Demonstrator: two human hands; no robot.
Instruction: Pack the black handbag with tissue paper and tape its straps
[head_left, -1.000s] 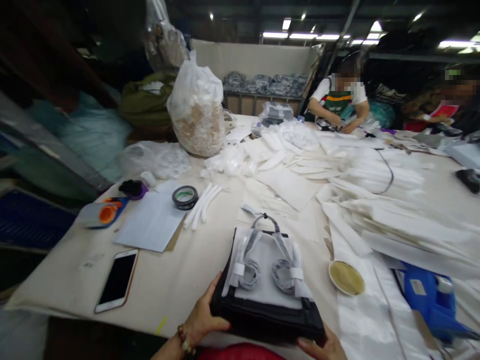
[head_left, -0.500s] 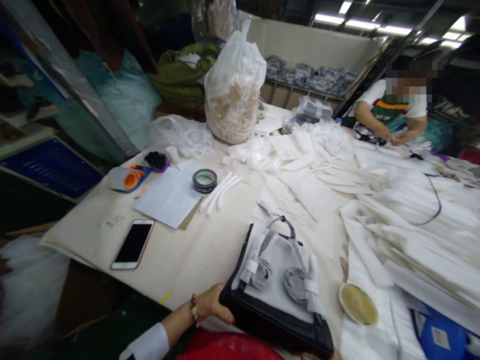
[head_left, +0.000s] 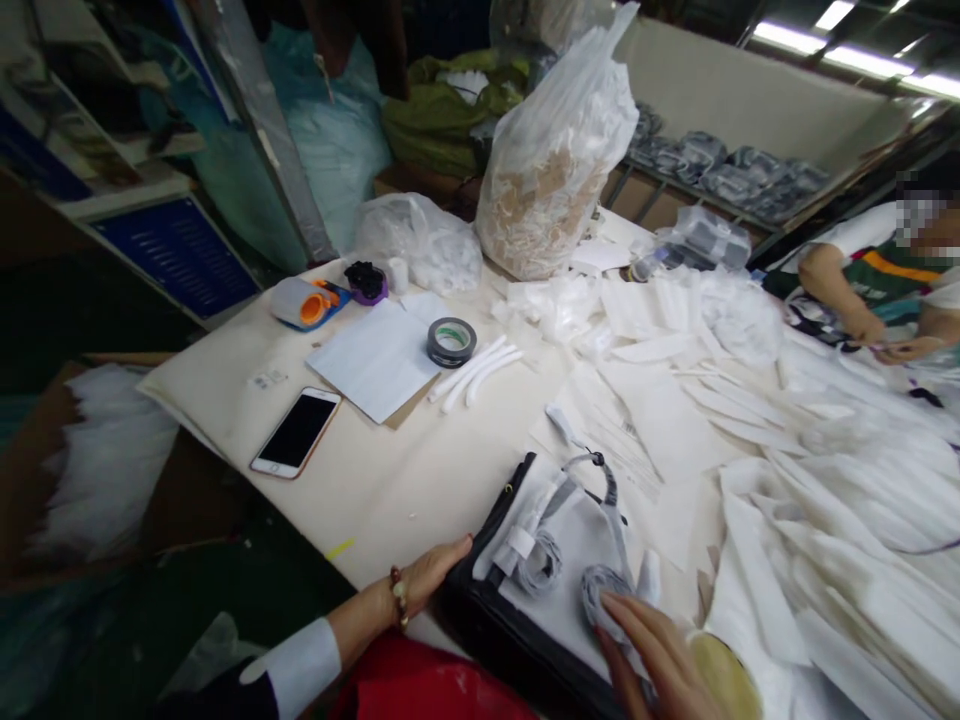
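Note:
A black bag (head_left: 487,620) lies flat at the table's near edge, topped by a white sheet (head_left: 574,560) and two coiled grey straps (head_left: 544,550) wrapped in white paper. My left hand (head_left: 431,575) grips the bag's near left corner, thumb on top. My right hand (head_left: 660,665) rests flat with fingers stretched out on the right strap coil (head_left: 600,590) and the sheet.
A phone (head_left: 296,432), a tape roll (head_left: 451,342), white tubes (head_left: 472,368), a paper sheet (head_left: 375,358) and an orange tape dispenser (head_left: 304,302) lie to the left. A big plastic bag (head_left: 551,165) stands behind. White paper piles (head_left: 825,500) fill the right, where another person's hands (head_left: 885,340) work. A yellowish dish (head_left: 724,680) sits near my right hand.
The view has swung left and down. My right hand has come up from the bag's front edge onto its top, over the right strap coil. My left hand keeps its grip.

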